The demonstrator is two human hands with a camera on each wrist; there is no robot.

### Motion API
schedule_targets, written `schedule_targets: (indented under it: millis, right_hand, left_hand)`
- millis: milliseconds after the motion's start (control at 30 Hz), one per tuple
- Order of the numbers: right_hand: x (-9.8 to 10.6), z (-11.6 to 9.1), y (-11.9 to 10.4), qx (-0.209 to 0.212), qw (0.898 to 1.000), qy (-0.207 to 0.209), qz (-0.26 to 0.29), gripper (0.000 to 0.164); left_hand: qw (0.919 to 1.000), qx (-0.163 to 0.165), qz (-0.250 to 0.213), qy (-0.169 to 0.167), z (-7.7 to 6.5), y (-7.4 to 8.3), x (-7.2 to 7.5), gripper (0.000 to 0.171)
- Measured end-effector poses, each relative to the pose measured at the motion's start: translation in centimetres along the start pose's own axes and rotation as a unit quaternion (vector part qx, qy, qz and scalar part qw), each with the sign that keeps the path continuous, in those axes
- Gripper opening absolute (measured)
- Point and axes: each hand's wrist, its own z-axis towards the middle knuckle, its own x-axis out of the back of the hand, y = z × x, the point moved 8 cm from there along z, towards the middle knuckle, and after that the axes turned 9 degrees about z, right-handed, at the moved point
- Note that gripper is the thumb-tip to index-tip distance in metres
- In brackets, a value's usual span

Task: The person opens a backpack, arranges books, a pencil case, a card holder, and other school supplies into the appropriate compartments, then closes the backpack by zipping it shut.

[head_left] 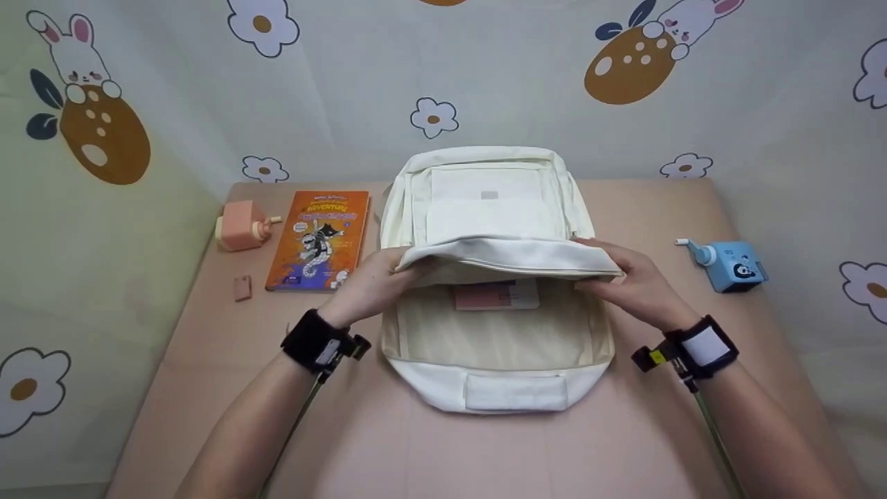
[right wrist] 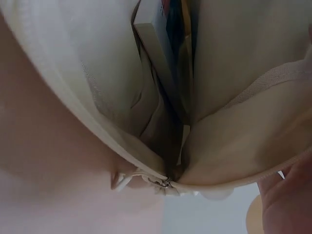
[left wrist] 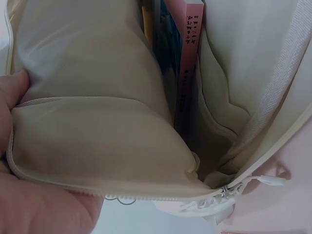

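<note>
A white backpack (head_left: pixel 527 388) lies on the table with its main compartment unzipped and its front panel lifted. At the left end of the panel's edge, my left hand (head_left: pixel 371 284) grips the fabric, thumb on the inner side in the left wrist view. My right hand (head_left: pixel 637 284) pinches the opposite end of the same edge. Inside the compartment, a pink-spined book (left wrist: pixel 187 63) stands beside other thin books, near an inner pocket (left wrist: pixel 214 83). From the head view, only a pink and white part of a book (head_left: pixel 485 296) shows under the raised panel.
Left of the backpack lie an orange comic book (head_left: pixel 319 239), a pink pencil sharpener (head_left: pixel 244 227) with a crank and a small pink block (head_left: pixel 242 287). A blue crank sharpener (head_left: pixel 734 267) stands on the right. A patterned cloth (head_left: pixel 360 90) hangs behind the table.
</note>
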Motion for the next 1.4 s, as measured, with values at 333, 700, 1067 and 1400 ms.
schedule_targets:
  millis: [333, 700, 1067, 1400]
  right_hand:
    - [-0.8, 0.9, 0.3, -0.026, 1.0, -0.002, 0.01, 0.043]
    - [-0.9, 1.1, -0.4, 0.017, 0.998, 0.037, -0.042, 0.033]
    - [-0.7, 1.7, -0.3, 0.005, 0.997, 0.059, -0.055, 0.034]
    - [-0.6, 1.9, -0.1, -0.018, 0.995, 0.08, -0.049, 0.035]
  left_hand:
    - [0.9998, 0.006, -0.016, -0.008, 0.1, -0.1, -0.1, 0.044]
    - [0.9998, 0.003, -0.017, -0.008, 0.2, -0.3, -0.2, 0.044]
    - [0.9979, -0.001, -0.061, -0.024, 0.1, -0.3, -0.5, 0.042]
    - [0.9967, -0.014, -0.072, -0.037, -0.4, -0.3, -0.4, 0.045]
